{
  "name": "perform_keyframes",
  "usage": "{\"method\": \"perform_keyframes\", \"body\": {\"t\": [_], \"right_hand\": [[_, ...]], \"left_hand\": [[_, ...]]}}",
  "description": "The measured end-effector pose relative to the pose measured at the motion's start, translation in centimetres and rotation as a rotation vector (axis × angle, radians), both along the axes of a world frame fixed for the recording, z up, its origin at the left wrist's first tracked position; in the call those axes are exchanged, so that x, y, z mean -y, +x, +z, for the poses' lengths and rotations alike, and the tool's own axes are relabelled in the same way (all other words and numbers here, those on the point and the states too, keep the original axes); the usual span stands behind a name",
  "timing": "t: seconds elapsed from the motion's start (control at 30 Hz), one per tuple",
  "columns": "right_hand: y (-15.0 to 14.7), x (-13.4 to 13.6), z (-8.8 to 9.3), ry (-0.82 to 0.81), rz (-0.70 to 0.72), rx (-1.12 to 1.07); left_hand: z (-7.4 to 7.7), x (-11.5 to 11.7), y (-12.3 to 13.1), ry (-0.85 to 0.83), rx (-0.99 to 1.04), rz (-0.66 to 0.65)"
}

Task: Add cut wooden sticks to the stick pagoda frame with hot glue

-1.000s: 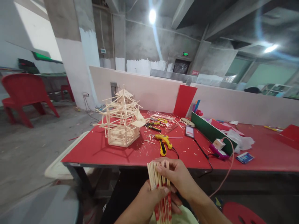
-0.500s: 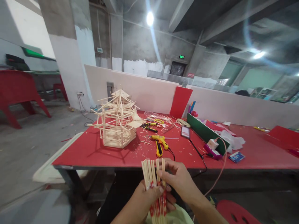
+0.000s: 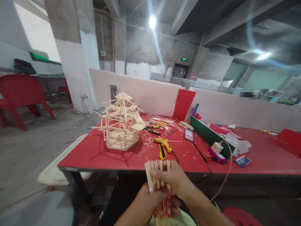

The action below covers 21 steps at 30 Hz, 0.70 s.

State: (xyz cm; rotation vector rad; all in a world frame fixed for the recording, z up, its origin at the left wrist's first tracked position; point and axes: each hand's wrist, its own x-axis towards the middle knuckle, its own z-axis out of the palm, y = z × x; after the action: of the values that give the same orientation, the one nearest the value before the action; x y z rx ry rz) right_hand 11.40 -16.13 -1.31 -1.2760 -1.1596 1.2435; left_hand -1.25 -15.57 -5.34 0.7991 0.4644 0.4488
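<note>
A fanned bundle of pale wooden chopsticks (image 3: 148,172), with red print on clear wrapping around the middle, stands upright in front of me below the table edge. My left hand (image 3: 148,199) is closed around its lower middle, thumb across the front. My right hand (image 3: 176,179) pinches the upper part, with its thumb over the front and fingers behind the sticks. The hidden fingertips leave unclear how many sticks it grips. Beyond, on the red table (image 3: 94,158), a tiered stick-built pavilion model (image 3: 123,125) stands to the left.
Behind the chopsticks lie a yellow glue gun (image 3: 164,144), a yellow utility knife (image 3: 162,153) and pliers (image 3: 154,130) among wood scraps. A green board (image 3: 211,136), a white charger (image 3: 216,147) with a cable and a blue card (image 3: 242,161) are on the right. A red stool (image 3: 242,216) stands lower right.
My right hand has shifted left across the chopsticks, its thumb now lying over more of their upper part. The left hand keeps its hold. The whole view has shifted slightly.
</note>
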Motion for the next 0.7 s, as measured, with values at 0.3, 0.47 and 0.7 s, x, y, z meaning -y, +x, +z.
{"method": "perform_keyframes", "body": {"t": [0.3,0.47,0.7], "right_hand": [[0.4,3.0,-2.5,-0.118,0.07,0.049],[0.2,0.7,0.6,-0.008,0.142,-0.014],[-0.3,0.8,-0.8,-0.057,0.05,-0.086]], "left_hand": [[-0.3,0.0,-0.1,-0.041,-0.001,-0.049],[-1.0,-0.1,0.7,-0.078,0.035,-0.049],[-2.5,-1.8,-2.5,0.167,0.01,-0.136]]}}
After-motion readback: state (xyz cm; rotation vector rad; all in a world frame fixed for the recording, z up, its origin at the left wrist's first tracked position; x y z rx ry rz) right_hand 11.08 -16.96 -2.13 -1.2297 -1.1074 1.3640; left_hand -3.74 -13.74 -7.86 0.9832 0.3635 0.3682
